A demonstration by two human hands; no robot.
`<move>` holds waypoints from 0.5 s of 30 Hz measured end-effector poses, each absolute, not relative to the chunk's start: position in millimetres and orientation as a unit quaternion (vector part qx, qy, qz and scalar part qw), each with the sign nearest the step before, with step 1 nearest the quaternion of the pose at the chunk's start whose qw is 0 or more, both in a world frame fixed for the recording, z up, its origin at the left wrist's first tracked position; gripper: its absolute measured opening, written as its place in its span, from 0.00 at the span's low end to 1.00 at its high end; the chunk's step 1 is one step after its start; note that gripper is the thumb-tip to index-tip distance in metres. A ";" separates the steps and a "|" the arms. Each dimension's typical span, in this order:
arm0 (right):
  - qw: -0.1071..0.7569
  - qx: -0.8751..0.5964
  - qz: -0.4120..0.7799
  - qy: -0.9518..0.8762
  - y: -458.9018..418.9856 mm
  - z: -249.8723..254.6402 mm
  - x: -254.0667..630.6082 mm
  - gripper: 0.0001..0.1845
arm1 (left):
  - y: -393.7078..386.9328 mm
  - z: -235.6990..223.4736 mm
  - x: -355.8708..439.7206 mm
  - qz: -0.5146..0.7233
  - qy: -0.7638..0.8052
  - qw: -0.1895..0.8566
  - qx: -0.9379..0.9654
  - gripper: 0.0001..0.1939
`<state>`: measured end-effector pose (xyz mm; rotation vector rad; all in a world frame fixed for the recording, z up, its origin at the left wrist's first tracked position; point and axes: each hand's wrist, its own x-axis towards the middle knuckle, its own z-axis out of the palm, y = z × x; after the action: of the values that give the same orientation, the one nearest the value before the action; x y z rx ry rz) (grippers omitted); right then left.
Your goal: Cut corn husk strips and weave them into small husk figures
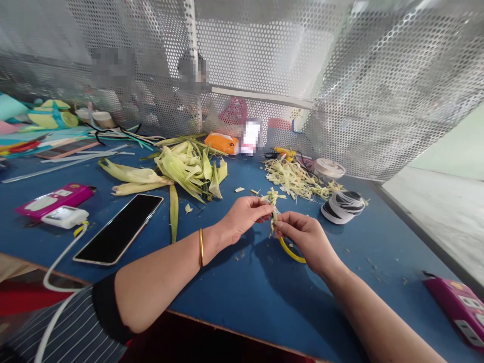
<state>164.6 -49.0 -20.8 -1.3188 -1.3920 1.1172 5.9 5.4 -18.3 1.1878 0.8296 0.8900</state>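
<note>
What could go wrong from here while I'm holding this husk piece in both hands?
The thin husk piece might tear or slip, since the left hand and right hand both pinch it. The white cord runs right by the striped sleeve, so that arm might snag it.

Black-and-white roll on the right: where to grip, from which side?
Probably across the rounded sides of the black-and-white roll, low down, coming from the near side with the right hand, the closer one. The roll looks squat and round, shredded husk lies behind its left side, and pale strands run over its top.
</note>
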 end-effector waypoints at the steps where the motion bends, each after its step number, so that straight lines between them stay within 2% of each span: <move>1: 0.444 -0.537 0.444 -0.564 -49.1 -21.3 164.5 0.19 | 4.2 -17.6 6.1 0.391 0.366 0.660 0.527 0.13; 6: 0.442 -0.540 0.435 -0.569 -49.0 -22.8 164.5 0.18 | 0.5 -18.5 6.5 0.358 0.356 0.671 0.544 0.14; 15: 0.440 -0.538 0.437 -0.570 -48.1 -20.9 168.4 0.23 | 5.2 -18.5 4.4 0.326 0.349 0.672 0.567 0.18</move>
<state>168.4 -48.1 -20.9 -1.3367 -1.4158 1.0856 4.4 5.2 -18.5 1.2770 0.7851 0.7337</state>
